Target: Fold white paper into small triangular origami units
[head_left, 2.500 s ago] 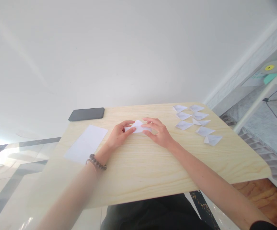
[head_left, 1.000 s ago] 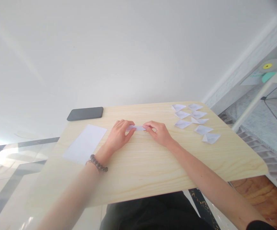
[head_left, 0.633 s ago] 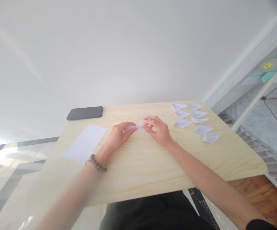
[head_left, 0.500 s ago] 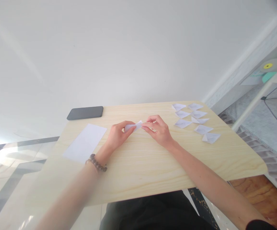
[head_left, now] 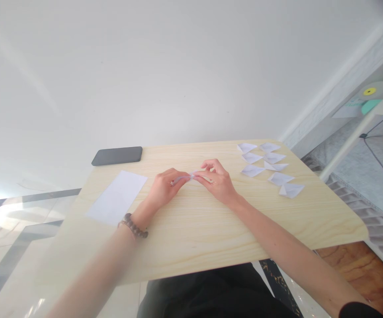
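Note:
A small piece of folded white paper (head_left: 180,179) is held between both hands, just above the middle of the table. My left hand (head_left: 165,185) pinches its left part between thumb and fingers, hiding much of it. My right hand (head_left: 219,183) grips the other end with thumb and index finger, its remaining fingers curled above. The fingertips of the two hands almost meet. Seen nearly edge-on, the paper shows as a thin strip, so its folds are hard to make out.
White paper sheets (head_left: 118,197) lie left of my left hand, with a dark phone (head_left: 117,156) behind them. Several folded paper boats (head_left: 253,170) sit in two columns at the right of the wooden table (head_left: 204,238). A wall (head_left: 178,79) rises behind.
My right hand has shifted slightly left, bringing its fingertips closer to my left hand's. The folded paper has tipped from showing its face to nearly edge-on.

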### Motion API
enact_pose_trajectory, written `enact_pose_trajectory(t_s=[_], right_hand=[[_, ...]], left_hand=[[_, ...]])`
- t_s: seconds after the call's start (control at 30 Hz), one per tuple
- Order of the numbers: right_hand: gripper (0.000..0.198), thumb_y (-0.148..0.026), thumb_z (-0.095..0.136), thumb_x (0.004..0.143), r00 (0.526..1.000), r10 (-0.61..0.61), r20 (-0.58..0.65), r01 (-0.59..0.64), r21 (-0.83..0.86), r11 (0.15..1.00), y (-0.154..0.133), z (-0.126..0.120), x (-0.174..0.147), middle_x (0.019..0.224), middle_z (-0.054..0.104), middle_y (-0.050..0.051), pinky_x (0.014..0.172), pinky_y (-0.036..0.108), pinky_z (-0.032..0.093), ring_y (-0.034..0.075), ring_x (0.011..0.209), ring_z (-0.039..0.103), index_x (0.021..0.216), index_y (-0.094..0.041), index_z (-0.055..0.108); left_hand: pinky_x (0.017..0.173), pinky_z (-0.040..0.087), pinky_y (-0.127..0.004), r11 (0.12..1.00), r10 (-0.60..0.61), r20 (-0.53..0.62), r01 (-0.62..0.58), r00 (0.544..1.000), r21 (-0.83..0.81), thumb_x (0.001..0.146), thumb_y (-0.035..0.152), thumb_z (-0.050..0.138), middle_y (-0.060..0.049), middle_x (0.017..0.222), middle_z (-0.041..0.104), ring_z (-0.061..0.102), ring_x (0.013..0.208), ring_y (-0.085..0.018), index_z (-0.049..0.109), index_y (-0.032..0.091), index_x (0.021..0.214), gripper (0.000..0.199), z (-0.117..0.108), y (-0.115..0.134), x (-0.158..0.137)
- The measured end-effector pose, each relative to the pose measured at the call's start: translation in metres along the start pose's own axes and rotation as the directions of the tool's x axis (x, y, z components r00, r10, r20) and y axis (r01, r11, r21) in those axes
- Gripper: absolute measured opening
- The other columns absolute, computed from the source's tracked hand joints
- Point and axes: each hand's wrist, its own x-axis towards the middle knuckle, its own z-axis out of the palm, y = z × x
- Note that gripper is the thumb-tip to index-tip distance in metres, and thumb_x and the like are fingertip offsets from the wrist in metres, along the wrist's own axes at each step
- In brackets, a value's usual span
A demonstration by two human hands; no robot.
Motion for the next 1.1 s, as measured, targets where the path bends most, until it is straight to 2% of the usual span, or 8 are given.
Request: enact_pose_trajectory(t_s=[0.13, 0.23, 0.37, 0.5, 0.6, 0.77, 0.93, 1.1], right_hand=[[0.015, -0.027, 0.051, 0.081, 0.999, -0.001, 0.045, 0.000, 0.029, 1.000, -0.0009, 0.0007, 0.0000, 0.095, 0.049, 0.005, 0.070, 0.026, 0.046, 0.012, 0.079, 0.051, 0.082, -0.022, 0.065], [0.016, -0.028, 0.049, 0.082, 0.998, 0.030, 0.063, -0.035, 0.082, 0.996, -0.0007, 0.0011, 0.0001, 0.099, 0.049, 0.006, 0.071, 0.026, 0.047, 0.013, 0.083, 0.053, 0.082, -0.021, 0.063], [0.018, -0.029, 0.045, 0.084, 0.993, 0.087, 0.079, -0.100, 0.178, 0.979, 0.0017, -0.0002, 0.0011, 0.106, 0.053, 0.006, 0.067, 0.025, 0.049, 0.013, 0.086, 0.055, 0.088, -0.022, 0.061], [0.017, -0.026, 0.045, 0.084, 0.995, 0.075, 0.068, -0.086, 0.176, 0.981, 0.0052, -0.0017, 0.0017, 0.087, 0.063, 0.003, 0.073, 0.027, 0.048, 0.014, 0.082, 0.058, 0.088, -0.022, 0.061], [0.018, -0.024, 0.044, 0.085, 0.998, 0.035, 0.054, -0.042, 0.144, 0.989, 0.0063, -0.0020, 0.0017, 0.088, 0.065, 0.003, 0.076, 0.027, 0.047, 0.014, 0.082, 0.060, 0.089, -0.022, 0.061], [0.016, -0.026, 0.046, 0.084, 0.996, 0.037, 0.080, -0.049, 0.144, 0.988, 0.0043, -0.0018, 0.0010, 0.089, 0.066, 0.002, 0.073, 0.027, 0.049, 0.014, 0.080, 0.062, 0.089, -0.023, 0.061], [0.030, -0.031, 0.056, 0.077, 0.974, 0.224, 0.042, -0.227, 0.216, 0.950, 0.0009, -0.0008, 0.0002, 0.085, 0.068, 0.000, 0.070, 0.027, 0.053, 0.015, 0.076, 0.064, 0.106, -0.025, 0.054], [0.016, -0.033, 0.055, 0.077, 0.979, 0.201, 0.014, -0.198, 0.259, 0.945, 0.0013, -0.0006, -0.0007, 0.082, 0.068, 0.001, 0.068, 0.027, 0.054, 0.015, 0.074, 0.064, 0.084, -0.022, 0.064]], left_hand=[[0.064, 0.044, -0.025, 0.982, 0.167, -0.011, -0.166, 0.986, 0.086, 0.083, 0.027, 0.048, -0.003, 0.074, 0.064, 0.055, 0.068, -0.013, 0.064, 0.019, 0.085, 0.019, 0.0003, -0.0016, 0.0009], [0.066, 0.045, -0.028, 0.956, 0.247, 0.020, -0.247, 0.969, 0.160, 0.083, 0.024, 0.048, -0.004, 0.072, 0.064, 0.055, 0.070, -0.014, 0.063, 0.018, 0.091, 0.018, -0.0005, -0.0030, 0.0022], [0.075, 0.047, -0.031, 0.936, 0.267, 0.066, -0.275, 0.961, 0.221, 0.084, 0.018, 0.044, -0.006, 0.096, 0.063, 0.056, 0.085, -0.016, 0.057, 0.020, 0.107, 0.026, -0.0016, -0.0051, 0.0017], [0.081, 0.047, -0.033, 0.937, 0.213, 0.085, -0.228, 0.973, 0.265, 0.085, 0.015, 0.039, -0.006, 0.115, 0.055, 0.054, 0.098, -0.017, 0.050, 0.024, 0.116, 0.034, -0.0016, -0.0061, 0.0000], [0.084, 0.046, -0.034, 0.942, 0.184, 0.053, -0.192, 0.981, 0.275, 0.086, 0.016, 0.039, -0.007, 0.119, 0.052, 0.053, 0.102, -0.018, 0.047, 0.023, 0.118, 0.034, -0.0014, -0.0057, 0.0001], [0.078, 0.046, -0.033, 0.958, 0.152, 0.044, -0.158, 0.987, 0.238, 0.086, 0.020, 0.039, -0.006, 0.096, 0.062, 0.056, 0.087, -0.017, 0.049, 0.020, 0.115, 0.030, -0.0018, -0.0049, 0.0016], [0.079, 0.044, -0.032, 0.980, 0.081, 0.024, -0.084, 0.996, 0.181, 0.085, 0.023, 0.041, -0.006, 0.091, 0.060, 0.051, 0.090, -0.018, 0.054, 0.018, 0.103, 0.023, -0.0026, -0.0029, 0.0010], [0.072, 0.045, -0.026, 0.999, -0.026, 0.068, 0.024, 0.997, 0.036, 0.084, 0.033, 0.043, -0.003, 0.092, 0.061, 0.056, 0.080, -0.014, 0.055, 0.019, 0.098, 0.023, 0.0000, 0.0030, 0.0009]])
